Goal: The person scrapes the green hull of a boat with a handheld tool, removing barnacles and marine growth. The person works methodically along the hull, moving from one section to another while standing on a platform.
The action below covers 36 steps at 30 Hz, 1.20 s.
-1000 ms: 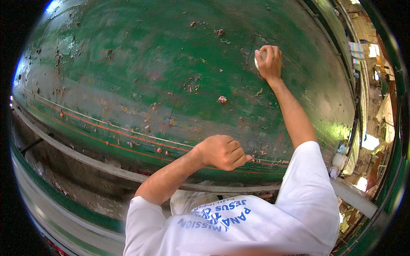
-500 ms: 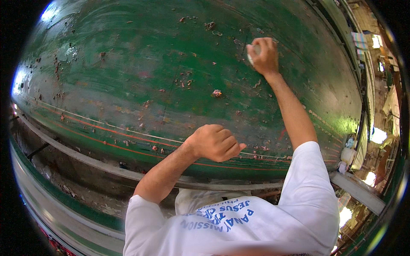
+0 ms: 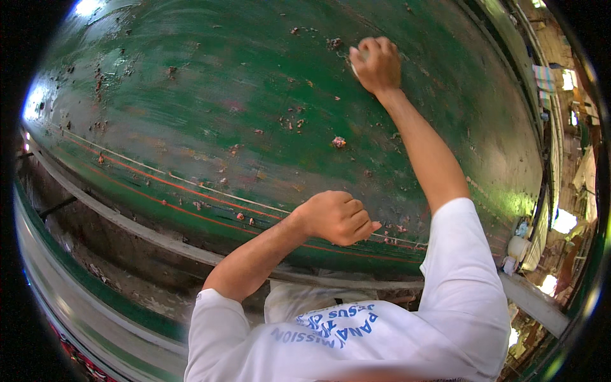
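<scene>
Your right hand (image 3: pixel 377 65) is up toward 1 o'clock of the view, fingers bent and thumb set against them, grasping a pale, hard-edged object (image 3: pixel 354 69) — only its light rim shows on the hand's 9 o'clock side, so its full shape stays hidden. That object lies against or very close over the green painted panel (image 3: pixel 216 89); you cannot tell which from this angle. A dark clump of residue (image 3: pixel 334 44) sits just beside that hand at its 10 o'clock, and a pinkish crumb (image 3: pixel 338 142) lies farther off at its 7 o'clock. Your left hand (image 3: pixel 340 218) is near the middle of the view, a little toward 4 o'clock, its fingers curled tight into a fist and the thumb tip poking out toward 3 o'clock — whether anything is inside cannot be told. It is nearest the panel's lower border, where orange stripes (image 3: pixel 191 189) run from 10 o'clock down toward 5 o'clock. Beyond that border, a grey rail (image 3: pixel 143 235) follows the edge through 8 o'clock.
</scene>
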### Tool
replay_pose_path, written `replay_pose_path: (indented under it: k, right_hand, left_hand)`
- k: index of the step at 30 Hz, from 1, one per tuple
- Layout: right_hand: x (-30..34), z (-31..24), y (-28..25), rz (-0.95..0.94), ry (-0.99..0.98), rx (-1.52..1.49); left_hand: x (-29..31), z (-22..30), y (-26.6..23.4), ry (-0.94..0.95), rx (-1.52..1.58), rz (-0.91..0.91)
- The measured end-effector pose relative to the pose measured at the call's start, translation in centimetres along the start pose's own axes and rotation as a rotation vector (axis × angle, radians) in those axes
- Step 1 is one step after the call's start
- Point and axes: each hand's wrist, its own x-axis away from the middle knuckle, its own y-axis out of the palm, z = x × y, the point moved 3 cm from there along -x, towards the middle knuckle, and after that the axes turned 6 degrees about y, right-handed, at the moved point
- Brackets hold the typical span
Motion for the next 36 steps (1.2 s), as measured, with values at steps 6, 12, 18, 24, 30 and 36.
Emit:
replay_pose_path:
  k: [6, 12, 18, 24, 30, 36]
  right_hand:
    - [-3.8, 6.5, -0.3, 0.016, 0.204, 0.249]
    - [-6.2, -5.4, 3.8, 0.041, 0.048, 0.098]
    - [-3.8, -3.5, 2.1, -0.050, 0.050, -0.007]
    - [-9.4, 1.7, 4.3, 0.016, 0.225, 0.200]
    - [-7.1, -4.7, 5.2, -0.076, -0.016, 0.015]
    - [-7.8, 1.8, 3.1, 0.017, 0.152, 0.197]
  left_hand:
    - [-1.1, 0.3, 0.0, 0.040, 0.035, 0.027]
    - [-0.2, 0.8, 0.9, 0.061, 0.072, -0.013]
    - [0.0, 0.8, 0.1, 0.043, 0.043, -0.002]
    - [-0.8, 0.7, 0.4, 0.068, 0.052, 0.053]
    - [0.1, 1.0, 0.5, 0.034, 0.048, 0.017]
    - [-1.1, 1.1, 0.5, 0.056, 0.104, 0.047]
